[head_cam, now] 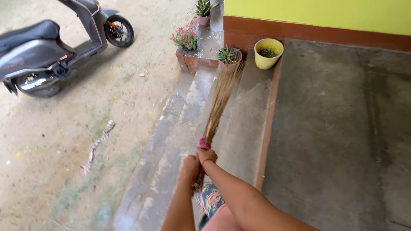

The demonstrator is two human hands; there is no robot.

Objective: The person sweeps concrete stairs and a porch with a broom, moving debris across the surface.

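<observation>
Both the left hand (189, 165) and right hand (207, 155) grip the broom (219, 103) tightly at its bound end. Its tips are near the small spiky plant (227, 54) and yellow pot (268, 53); a wide sweep could topple them off the step (247, 127).

Stick broom (221, 99): tan-brown bristles, pink binding band. Pot (268, 53): pale yellow. Wall (329, 6): lime-yellow over a red-brown base strip. Scooter (39, 46): grey, black seat. Steps (242, 128): grey concrete, blotchy. Flowers (185, 37): pink-red. Garment (210, 199): multicolour floral print.
</observation>
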